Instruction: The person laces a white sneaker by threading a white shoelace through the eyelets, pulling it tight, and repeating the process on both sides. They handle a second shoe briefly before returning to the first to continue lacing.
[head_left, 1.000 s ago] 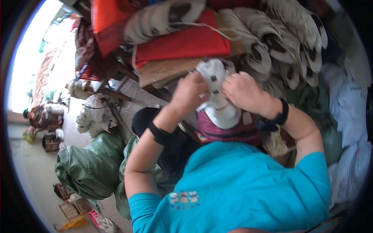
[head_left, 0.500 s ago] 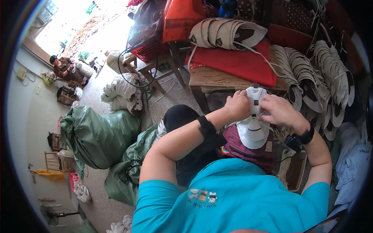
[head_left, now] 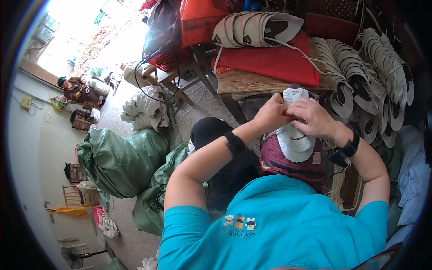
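Observation:
A white shoe upper [head_left: 296,149] lies over maroon striped cloth [head_left: 281,165] in my lap, its tongue [head_left: 294,93] pointing away from me. My left hand [head_left: 272,113] is closed on the upper's left side, just below the tongue. From the right, my right hand [head_left: 313,118] grips it at the same spot, fingers bent and pressed together. The fingertips of both hands meet over the middle of the upper. Whatever fine lace or thread they may pinch is hidden behind the fingers.
Ahead stands a wooden stool [head_left: 252,85] with red cloth [head_left: 288,65] and nested shoe uppers [head_left: 240,30]. More strung uppers [head_left: 360,85] hang at the right. Green sacks [head_left: 123,159] lie left of my knee. A seated person [head_left: 76,90] works far left.
Both hands have drawn closer together, and my right hand now covers the upper's middle below the tongue. The whole view has shifted slightly.

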